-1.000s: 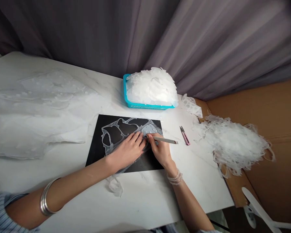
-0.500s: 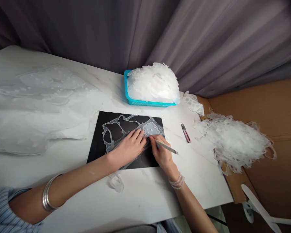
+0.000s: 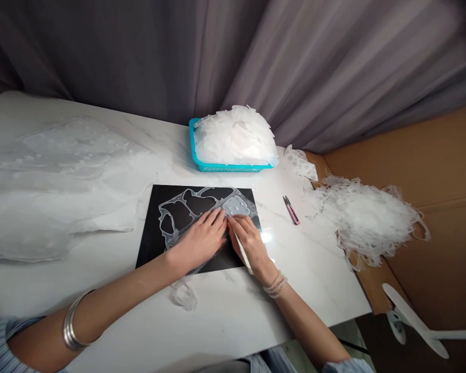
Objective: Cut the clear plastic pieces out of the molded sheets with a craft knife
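My left hand [image 3: 204,235] lies flat on a clear plastic sheet [image 3: 180,199], fingers stretched out and pressing it down; it holds nothing. Large cut-out holes run through the sheet's far-left part. My right hand [image 3: 250,241] is closed around a slim, pale, pen-like tool [image 3: 244,254], whose handle slants back towards me. The tool's tip is hidden by my fingers, right beside the left fingertips. Just beyond both hands, a frosted piece with small bumps [image 3: 236,205] sits within the sheet. Under everything lies a black mat [image 3: 149,223].
A turquoise basket [image 3: 193,142] heaped with white translucent pieces stands behind the mat. To the right are pink-handled thread snips [image 3: 291,210] and a tangled pile of plastic scraps [image 3: 373,217] by a cardboard box [image 3: 423,155]. Stacked translucent sheets [image 3: 58,191] cover the left side.
My right hand has turned the tool, so its handle now points towards me instead of off to the right. My left hand stays on the sheet. The whole view has shifted slightly.
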{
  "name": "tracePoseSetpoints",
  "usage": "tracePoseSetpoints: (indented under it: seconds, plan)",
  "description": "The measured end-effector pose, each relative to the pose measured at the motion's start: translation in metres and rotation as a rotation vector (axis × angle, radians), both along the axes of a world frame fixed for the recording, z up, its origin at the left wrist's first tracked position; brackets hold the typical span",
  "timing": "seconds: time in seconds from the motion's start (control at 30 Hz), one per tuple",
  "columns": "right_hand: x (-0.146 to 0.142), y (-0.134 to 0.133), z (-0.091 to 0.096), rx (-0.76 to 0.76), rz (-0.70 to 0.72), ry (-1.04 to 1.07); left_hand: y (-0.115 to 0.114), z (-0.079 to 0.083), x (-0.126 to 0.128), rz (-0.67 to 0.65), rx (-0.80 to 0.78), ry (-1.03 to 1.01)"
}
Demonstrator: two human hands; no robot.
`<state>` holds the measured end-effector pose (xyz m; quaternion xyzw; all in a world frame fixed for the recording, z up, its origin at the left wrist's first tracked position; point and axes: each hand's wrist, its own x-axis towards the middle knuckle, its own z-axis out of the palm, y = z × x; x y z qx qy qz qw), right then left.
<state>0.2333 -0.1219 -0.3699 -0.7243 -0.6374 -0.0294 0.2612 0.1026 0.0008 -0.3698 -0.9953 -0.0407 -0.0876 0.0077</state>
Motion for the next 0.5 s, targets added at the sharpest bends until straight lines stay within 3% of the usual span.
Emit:
tracePoseSetpoints:
  seconds: [0.23,0.5]
  plan:
    - [0.005,0.001,-0.006,-0.086,0.003,-0.191,-0.003,-0.009,-0.001,0.045,-0.029,0.004]
    - [0.004,0.011,-0.001,-0.18,0.035,-0.154,-0.002,-0.01,-0.001,0.045,-0.039,0.017]
